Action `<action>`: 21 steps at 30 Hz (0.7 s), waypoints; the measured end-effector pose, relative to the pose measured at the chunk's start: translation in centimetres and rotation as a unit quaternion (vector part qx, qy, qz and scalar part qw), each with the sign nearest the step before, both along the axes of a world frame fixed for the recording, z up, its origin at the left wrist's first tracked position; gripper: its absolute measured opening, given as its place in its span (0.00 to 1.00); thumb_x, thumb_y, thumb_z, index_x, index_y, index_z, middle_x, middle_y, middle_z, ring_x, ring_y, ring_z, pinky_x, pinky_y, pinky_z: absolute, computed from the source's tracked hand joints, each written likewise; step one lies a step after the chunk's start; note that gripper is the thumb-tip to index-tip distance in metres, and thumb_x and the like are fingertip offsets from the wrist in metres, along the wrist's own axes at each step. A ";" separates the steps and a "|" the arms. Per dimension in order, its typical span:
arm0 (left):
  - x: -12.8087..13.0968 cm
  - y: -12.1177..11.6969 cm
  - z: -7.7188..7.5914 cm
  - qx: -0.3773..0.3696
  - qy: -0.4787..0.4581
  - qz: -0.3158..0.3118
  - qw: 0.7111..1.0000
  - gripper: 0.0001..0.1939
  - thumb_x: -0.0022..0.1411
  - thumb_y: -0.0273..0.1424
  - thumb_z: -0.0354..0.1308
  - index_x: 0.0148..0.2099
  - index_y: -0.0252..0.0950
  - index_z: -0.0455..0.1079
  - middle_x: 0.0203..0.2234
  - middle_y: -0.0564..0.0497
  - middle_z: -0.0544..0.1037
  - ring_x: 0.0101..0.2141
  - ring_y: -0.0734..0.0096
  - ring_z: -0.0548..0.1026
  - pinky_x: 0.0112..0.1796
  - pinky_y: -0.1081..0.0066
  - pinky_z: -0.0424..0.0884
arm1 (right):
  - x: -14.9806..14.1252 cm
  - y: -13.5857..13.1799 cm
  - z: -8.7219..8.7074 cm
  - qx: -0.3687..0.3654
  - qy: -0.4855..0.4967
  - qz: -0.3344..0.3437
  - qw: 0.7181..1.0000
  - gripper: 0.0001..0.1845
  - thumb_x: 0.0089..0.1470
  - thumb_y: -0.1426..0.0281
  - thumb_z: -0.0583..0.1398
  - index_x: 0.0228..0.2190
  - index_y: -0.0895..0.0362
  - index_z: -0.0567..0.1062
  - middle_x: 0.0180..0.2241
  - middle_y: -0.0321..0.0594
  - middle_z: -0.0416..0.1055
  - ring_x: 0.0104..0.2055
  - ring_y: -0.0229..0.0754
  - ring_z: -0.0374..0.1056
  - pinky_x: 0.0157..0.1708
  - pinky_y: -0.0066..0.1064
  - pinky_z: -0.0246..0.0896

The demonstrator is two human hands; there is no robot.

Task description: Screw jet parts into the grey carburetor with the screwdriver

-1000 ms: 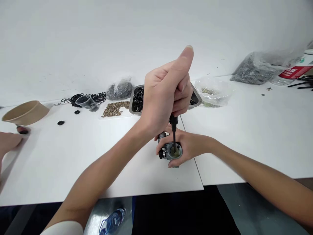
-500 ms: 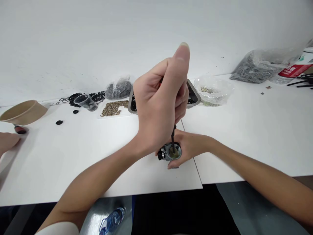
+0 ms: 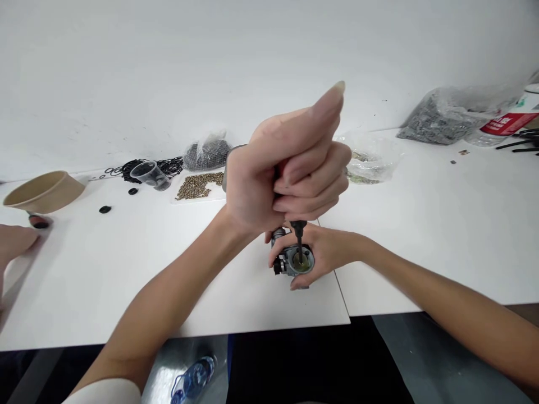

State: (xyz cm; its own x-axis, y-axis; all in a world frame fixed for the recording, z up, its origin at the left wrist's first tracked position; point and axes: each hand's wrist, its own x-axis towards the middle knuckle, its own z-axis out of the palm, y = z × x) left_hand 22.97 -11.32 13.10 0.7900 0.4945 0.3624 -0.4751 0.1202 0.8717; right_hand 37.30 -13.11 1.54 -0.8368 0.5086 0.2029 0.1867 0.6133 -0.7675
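Note:
My left hand [image 3: 286, 174] is closed in a fist round the handle of a screwdriver [image 3: 299, 238], thumb pointing up. The black shaft runs straight down into the round brass-coloured opening of a small grey metal part [image 3: 293, 261] that looks like a carburetor. My right hand [image 3: 326, 252] wraps round that part from the right and holds it on the white table [image 3: 126, 269]. The screwdriver's handle is hidden inside my fist.
At the back lie a metal tray, mostly hidden behind my fist, a pile of small brass parts [image 3: 197, 185], black O-rings [image 3: 138, 166], a clear cup [image 3: 150, 175], plastic bags of parts [image 3: 442, 115] and a brown paper bowl [image 3: 44, 192]. Another person's hand [image 3: 12, 244] rests at the left edge.
My left fist has turned on the screwdriver, the thumb swinging from upright to pointing right. My right hand and the metal part have stayed in place.

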 end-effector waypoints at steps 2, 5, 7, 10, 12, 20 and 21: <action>-0.2 0.7 -0.4 0.007 0.026 0.023 0.999 0.32 0.66 0.46 0.51 0.17 0.37 0.42 0.11 0.58 0.44 0.11 0.84 0.44 0.10 0.77 0.45 | 0.0 0.0 -0.2 0.002 0.003 0.001 1.000 0.22 0.46 0.60 0.71 0.44 0.52 0.78 0.54 0.42 0.61 0.55 0.45 0.58 0.63 0.44 0.52; -0.3 1.9 -1.2 0.015 0.068 0.104 0.992 0.33 0.66 0.53 0.47 0.17 0.38 0.45 0.10 0.58 0.46 0.09 0.82 0.46 0.10 0.75 0.47 | 0.0 0.0 -0.3 0.001 0.003 -0.004 1.000 0.22 0.46 0.61 0.71 0.44 0.52 0.78 0.54 0.42 0.60 0.54 0.44 0.58 0.63 0.43 0.52; -0.4 2.4 -1.4 0.015 0.060 0.104 0.993 0.31 0.67 0.52 0.45 0.18 0.38 0.47 0.11 0.58 0.46 0.09 0.83 0.46 0.10 0.76 0.48 | 0.0 0.0 -0.3 0.002 -0.001 -0.006 1.000 0.22 0.46 0.62 0.71 0.43 0.52 0.78 0.53 0.42 0.60 0.53 0.44 0.58 0.64 0.43 0.51; -0.7 2.3 -0.6 0.047 0.032 0.050 0.997 0.25 0.70 0.42 0.46 0.20 0.37 0.54 0.14 0.58 0.50 0.12 0.82 0.53 0.14 0.76 0.55 | 0.0 0.0 -0.3 0.012 -0.003 -0.005 1.000 0.21 0.46 0.62 0.71 0.43 0.52 0.78 0.53 0.42 0.61 0.54 0.44 0.57 0.64 0.43 0.51; -1.0 1.5 0.4 0.099 0.062 0.059 0.991 0.21 0.69 0.35 0.46 0.24 0.35 0.61 0.17 0.54 0.59 0.17 0.77 0.65 0.20 0.73 0.64 | 0.0 0.0 -0.3 0.018 0.000 -0.005 1.000 0.21 0.46 0.62 0.71 0.43 0.52 0.78 0.53 0.42 0.61 0.54 0.44 0.57 0.63 0.42 0.52; 0.7 -2.1 0.6 0.074 0.054 0.298 0.950 0.05 0.63 0.24 0.51 0.34 0.37 0.64 0.14 0.60 0.51 0.13 0.83 0.50 0.14 0.78 0.47 | 0.1 -0.1 0.1 -0.011 -0.012 -0.012 1.000 0.22 0.47 0.61 0.70 0.44 0.53 0.78 0.53 0.42 0.61 0.54 0.45 0.58 0.62 0.41 0.54; 0.9 -2.0 0.5 0.074 0.040 0.279 0.957 0.05 0.63 0.25 0.51 0.33 0.37 0.64 0.14 0.60 0.50 0.13 0.84 0.47 0.14 0.78 0.45 | 0.1 -0.1 0.2 -0.015 -0.016 -0.012 1.000 0.22 0.47 0.60 0.70 0.45 0.52 0.78 0.53 0.42 0.61 0.54 0.45 0.58 0.62 0.41 0.54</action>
State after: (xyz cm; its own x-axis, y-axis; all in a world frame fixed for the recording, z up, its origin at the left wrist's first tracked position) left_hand 23.91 -13.34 13.57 0.4472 0.7949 0.4100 -0.3597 -0.2598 0.8961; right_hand 37.40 -13.24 1.71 -0.8296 0.5345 0.1615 0.2257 0.5856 -0.7786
